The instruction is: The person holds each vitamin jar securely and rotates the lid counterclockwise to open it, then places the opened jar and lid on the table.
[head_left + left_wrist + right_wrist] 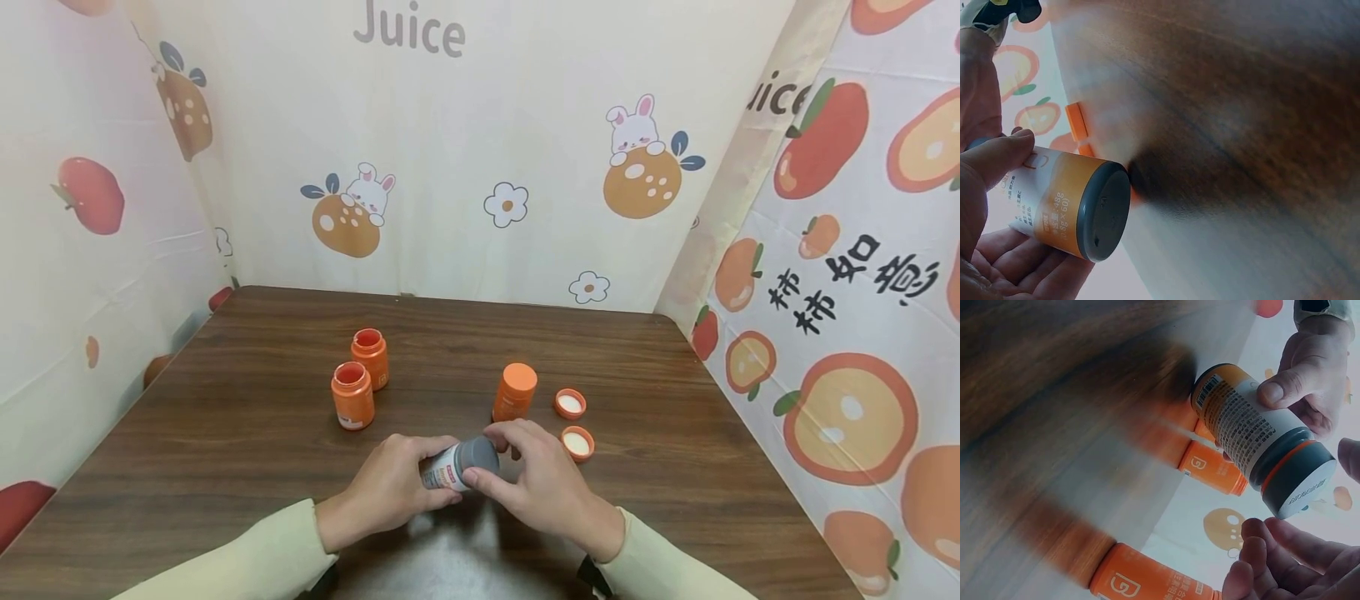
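Note:
A grey supplement bottle (442,472) with a white and orange label is tilted sideways above the table, its grey cap (482,453) toward the right. My left hand (386,483) grips the bottle's body, thumb on one side and fingers on the other. An orange ring (1285,465) shows below the cap in the right wrist view. My right hand (543,479) is around the cap end, thumb and fingers spread on either side. In the right wrist view its fingertips (1272,526) are right at the cap's edge, and the thumb stands a little apart from it.
Two uncapped orange bottles, a nearer one (352,400) and a farther one (371,358), stand at left on the wooden table (247,467). A capped orange bottle (515,392) stands beyond my right hand. Beside it lie two upturned orange caps (570,403). Printed cloth (450,167) surrounds the table.

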Motion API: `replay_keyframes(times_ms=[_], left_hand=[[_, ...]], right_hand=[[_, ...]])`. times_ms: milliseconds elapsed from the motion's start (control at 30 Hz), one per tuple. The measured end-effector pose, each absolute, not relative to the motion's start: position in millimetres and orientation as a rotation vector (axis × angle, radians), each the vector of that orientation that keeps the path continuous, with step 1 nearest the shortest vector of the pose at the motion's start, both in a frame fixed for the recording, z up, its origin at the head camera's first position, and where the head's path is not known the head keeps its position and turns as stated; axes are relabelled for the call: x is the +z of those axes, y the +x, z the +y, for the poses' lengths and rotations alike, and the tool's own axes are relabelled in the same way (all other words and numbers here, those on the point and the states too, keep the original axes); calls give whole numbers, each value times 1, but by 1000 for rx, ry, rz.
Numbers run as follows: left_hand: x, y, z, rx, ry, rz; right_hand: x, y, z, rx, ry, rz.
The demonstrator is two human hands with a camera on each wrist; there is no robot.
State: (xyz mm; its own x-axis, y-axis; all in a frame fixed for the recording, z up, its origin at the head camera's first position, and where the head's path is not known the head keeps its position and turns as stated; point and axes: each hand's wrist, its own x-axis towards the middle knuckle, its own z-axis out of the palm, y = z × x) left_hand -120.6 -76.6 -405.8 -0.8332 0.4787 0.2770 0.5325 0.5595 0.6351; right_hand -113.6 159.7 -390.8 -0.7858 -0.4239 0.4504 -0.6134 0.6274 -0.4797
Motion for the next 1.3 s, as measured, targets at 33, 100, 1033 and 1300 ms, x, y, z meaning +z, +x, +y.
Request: replay_keyframes(times_ms=[33, 100, 1033, 1300], left_hand=[[-406, -121, -77, -1141, -879, -2710], [-406, -121, -77, -1140, -877, -2710], [-404, -120, -76, -1111, -878, -2717], [-406, -120, -76, -1115, -884, -2711]], right_hand=[[-391, -114, 160, 912, 836, -2561], [-390, -114, 159, 913, 837, -2561], [-389, -118, 167, 922, 1143, -2438], [-389, -118, 168, 895, 1172, -2420]])
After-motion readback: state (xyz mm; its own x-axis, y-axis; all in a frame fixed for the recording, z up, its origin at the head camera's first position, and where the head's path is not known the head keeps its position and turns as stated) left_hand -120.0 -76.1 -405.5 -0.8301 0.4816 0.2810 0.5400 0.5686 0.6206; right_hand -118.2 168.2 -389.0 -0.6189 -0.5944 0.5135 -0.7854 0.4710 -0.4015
